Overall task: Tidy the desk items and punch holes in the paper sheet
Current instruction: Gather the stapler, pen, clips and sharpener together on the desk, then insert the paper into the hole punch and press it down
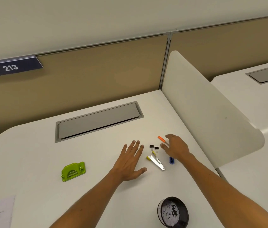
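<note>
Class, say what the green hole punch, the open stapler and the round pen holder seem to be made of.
Green hole punch: likely glossy plastic, uniform bright colour. Open stapler: shiny bare metal arm, yellow part probably plastic. Round pen holder: dark, possibly metal mesh; too blurred to confirm.

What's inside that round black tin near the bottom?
The round black tin holds something white and crumpled-looking with dark specks and a dark shape on it. What they are is too blurry to tell, and anything beneath stays hidden.
</note>
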